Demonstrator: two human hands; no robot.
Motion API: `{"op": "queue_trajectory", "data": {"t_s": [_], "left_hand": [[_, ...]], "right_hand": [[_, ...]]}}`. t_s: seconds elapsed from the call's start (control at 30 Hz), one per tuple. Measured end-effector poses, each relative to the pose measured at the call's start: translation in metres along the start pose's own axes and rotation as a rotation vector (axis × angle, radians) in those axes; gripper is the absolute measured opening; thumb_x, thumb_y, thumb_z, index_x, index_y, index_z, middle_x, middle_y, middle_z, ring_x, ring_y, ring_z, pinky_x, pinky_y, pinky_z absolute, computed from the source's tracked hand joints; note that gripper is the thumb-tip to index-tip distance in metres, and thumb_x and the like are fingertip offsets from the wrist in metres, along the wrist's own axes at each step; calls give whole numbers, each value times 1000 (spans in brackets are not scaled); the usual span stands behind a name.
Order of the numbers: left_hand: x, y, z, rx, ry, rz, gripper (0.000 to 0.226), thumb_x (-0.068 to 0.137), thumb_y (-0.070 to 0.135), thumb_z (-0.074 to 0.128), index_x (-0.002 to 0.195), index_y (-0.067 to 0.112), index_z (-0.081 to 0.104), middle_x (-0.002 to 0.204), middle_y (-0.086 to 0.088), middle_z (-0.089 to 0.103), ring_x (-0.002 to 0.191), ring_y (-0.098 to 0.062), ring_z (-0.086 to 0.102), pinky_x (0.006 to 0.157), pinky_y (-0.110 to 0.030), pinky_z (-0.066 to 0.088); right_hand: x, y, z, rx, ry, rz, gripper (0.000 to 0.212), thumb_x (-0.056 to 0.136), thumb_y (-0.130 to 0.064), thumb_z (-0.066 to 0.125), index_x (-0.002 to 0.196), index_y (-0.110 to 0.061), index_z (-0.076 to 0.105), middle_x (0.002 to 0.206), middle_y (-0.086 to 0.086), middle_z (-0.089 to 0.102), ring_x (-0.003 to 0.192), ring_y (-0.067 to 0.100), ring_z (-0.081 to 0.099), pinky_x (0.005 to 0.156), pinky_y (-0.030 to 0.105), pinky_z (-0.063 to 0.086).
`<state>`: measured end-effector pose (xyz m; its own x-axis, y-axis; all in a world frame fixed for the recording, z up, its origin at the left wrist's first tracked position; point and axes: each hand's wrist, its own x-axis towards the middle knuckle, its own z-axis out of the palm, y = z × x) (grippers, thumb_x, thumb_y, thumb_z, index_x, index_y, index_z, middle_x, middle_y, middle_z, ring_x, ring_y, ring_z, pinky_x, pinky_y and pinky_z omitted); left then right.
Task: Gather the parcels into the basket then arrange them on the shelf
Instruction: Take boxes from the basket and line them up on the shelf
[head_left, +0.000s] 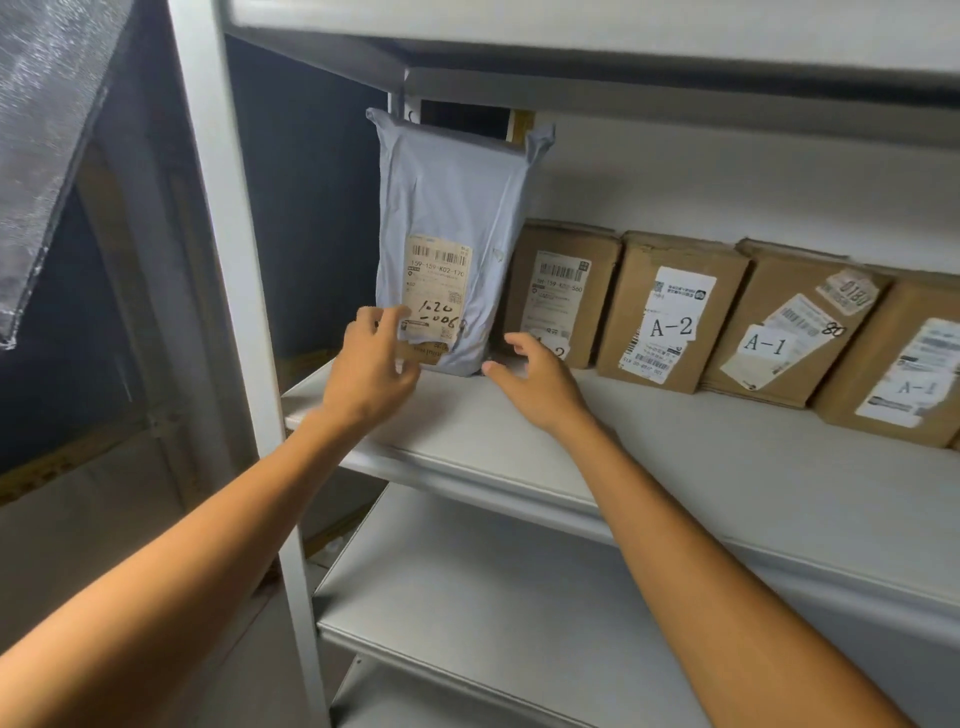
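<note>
The grey poly mailer (447, 208) stands on end at the left end of the shelf board (519, 452), near its back edge. Its top reaches almost to the shelf above, and its right side is against the first of a row of cardboard boxes (563, 291) that runs toward the right end. The shipping label (436, 291) faces out.

The left hand (371, 364) is at the mailer's lower left corner, thumb over the label and fingers at the bag's left edge. Whether it pinches that edge or only steadies it, I cannot tell. The right hand (535, 382) hovers just off the lower right corner, fingers spread and gently curved, holding nothing.

The bag looks light and soft. Its film is wrinkled and slack at the top corners, likely smooth enough to slip, with something bulkier filling the middle. Standing this tall on a narrow base, it would probably slump or tip forward if left unsupported. The best hold is low on both side edges, around the filled part rather than the loose film. Leaning it back toward the neighbouring box should help it stay upright.
</note>
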<state>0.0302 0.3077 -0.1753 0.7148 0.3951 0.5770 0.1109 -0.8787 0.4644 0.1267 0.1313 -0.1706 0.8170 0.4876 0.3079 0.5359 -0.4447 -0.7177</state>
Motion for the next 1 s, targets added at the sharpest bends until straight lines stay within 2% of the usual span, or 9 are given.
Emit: {"op": "queue_trajectory", "data": {"t_s": [0.13,0.33,0.47,0.77,1.0], "left_hand": [[-21,41,2,119,-196,127,50,85,21,60,134,18,49,135,-10,52,122,-33,47,100,-45,42],[-48,147,34,243,-423,294,62,91,38,56,148,31,31,153,-2,34,138,-29,31,112,-48,23],[-65,227,67,246,-523,438,66,92,41,54,150,34,24,157,-3,25,142,-31,24,113,-47,18],[-139,431,150,134,-724,838,64,96,45,45,151,37,14,161,-4,12,146,-31,14,117,-48,11],[-219,585,197,-108,-859,1170,62,96,42,46,151,35,18,160,-3,16,143,-30,19,115,-42,13]], "right_hand": [[-37,17,-37,-226,-57,6,68,92,-49,59,151,-24,35,156,4,35,142,28,32,114,40,31],[-108,59,-127,-501,-34,150,76,90,-62,53,154,-32,23,162,2,18,143,33,23,113,43,26],[-166,98,-197,-551,10,350,83,89,-68,49,156,-33,14,165,3,4,149,32,10,120,49,17],[-327,172,-340,-563,266,721,84,89,-68,49,156,-33,13,165,3,7,149,34,10,120,50,17],[-483,202,-428,-605,518,1098,78,93,-63,47,156,-32,14,165,5,9,149,36,9,118,51,18]]}}
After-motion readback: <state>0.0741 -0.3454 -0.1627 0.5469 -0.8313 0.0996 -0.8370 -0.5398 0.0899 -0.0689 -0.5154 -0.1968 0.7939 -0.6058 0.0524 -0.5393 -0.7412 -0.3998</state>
